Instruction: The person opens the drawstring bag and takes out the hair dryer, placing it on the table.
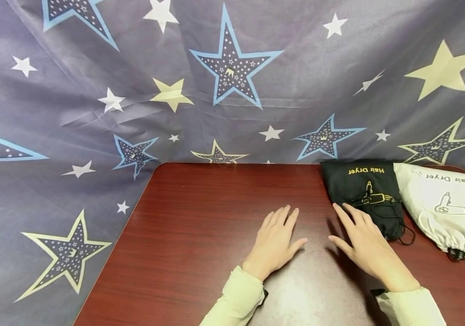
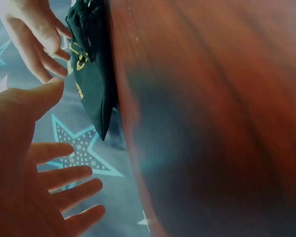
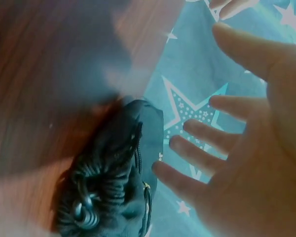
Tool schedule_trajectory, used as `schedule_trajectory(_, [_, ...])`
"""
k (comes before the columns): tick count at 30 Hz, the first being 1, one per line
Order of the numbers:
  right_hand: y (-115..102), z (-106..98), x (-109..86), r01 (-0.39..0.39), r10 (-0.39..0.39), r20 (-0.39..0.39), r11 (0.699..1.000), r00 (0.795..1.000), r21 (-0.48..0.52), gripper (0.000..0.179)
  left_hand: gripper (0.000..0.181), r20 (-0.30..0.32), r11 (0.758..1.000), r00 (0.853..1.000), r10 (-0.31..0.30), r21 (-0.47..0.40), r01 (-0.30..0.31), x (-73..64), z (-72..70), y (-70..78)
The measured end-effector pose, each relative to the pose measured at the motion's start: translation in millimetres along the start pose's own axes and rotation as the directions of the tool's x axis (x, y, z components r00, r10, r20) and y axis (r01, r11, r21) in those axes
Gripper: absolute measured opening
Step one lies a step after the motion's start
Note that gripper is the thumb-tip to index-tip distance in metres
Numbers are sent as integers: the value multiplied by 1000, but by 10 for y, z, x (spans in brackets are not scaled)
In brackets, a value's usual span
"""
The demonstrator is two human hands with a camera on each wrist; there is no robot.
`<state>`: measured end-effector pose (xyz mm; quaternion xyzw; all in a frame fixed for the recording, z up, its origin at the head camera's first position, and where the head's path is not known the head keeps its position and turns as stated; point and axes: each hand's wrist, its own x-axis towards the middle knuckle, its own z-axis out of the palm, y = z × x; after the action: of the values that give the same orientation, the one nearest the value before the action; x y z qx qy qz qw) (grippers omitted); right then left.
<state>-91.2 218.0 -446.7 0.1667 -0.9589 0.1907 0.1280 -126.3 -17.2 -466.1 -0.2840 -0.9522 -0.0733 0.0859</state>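
Note:
Over the middle of the table my left hand is held with its fingers extended and thumb apart, holding nothing. My right hand has its fingers spread in the same way, beside the near left part of a black drawstring hair dryer bag. It holds nothing, and whether it touches the bag I cannot tell. To the right of the black bag lies a white drawstring hair dryer bag. In the right wrist view the gathered mouth and cord of the black bag show close to the right fingers.
The reddish-brown wooden table has its rounded far left corner in view. Behind it and along its left side hangs a grey cloth printed with stars. Both bags lie at the table's far right, by the cloth.

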Motion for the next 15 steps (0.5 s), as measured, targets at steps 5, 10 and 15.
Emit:
schedule_trajectory(5, [59,-47,7,-2,2,-33,1000,999,8,74,67,-34,999,999,33,-1,-33,98,-15,81])
schedule_trajectory(10, [136,-101,1,14,-14,-60,1000,998,-7,74,66,-40,998,998,56,-9,-56,163,-15,144])
schedule_trajectory(15, [220,-126,-12,7,-8,-56,1000,998,-15,73,65,-27,997,997,76,-23,-76,215,8,175])
